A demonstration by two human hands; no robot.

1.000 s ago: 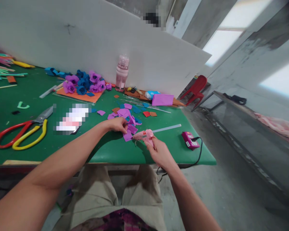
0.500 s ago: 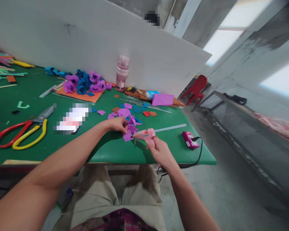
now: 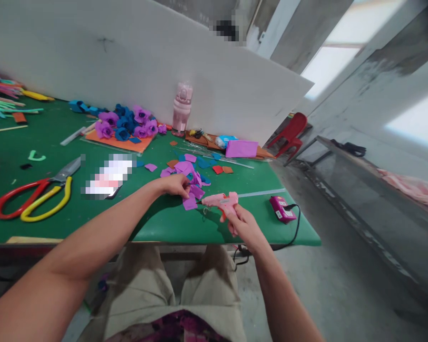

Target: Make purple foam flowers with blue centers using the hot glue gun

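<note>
My right hand (image 3: 243, 227) grips a pink glue gun (image 3: 221, 202) by its handle, nozzle pointing left, with a clear glue stick (image 3: 262, 192) jutting from its back. My left hand (image 3: 174, 185) pinches purple foam pieces (image 3: 192, 192) on the green table (image 3: 157, 223), just left of the nozzle. A heap of purple, blue and orange foam scraps (image 3: 190, 167) lies behind my left hand.
Large red and yellow scissors (image 3: 32, 197) lie at the left. Purple and blue foam flowers (image 3: 128, 124) sit on an orange sheet near a pink bottle (image 3: 181, 107) and a white board. A pink plug block (image 3: 280, 208) with a black cord sits by the right edge. A red chair (image 3: 290, 133) stands beyond.
My right hand has drawn the glue gun slightly to the right, away from the purple pieces. My left hand stays on the pieces.
</note>
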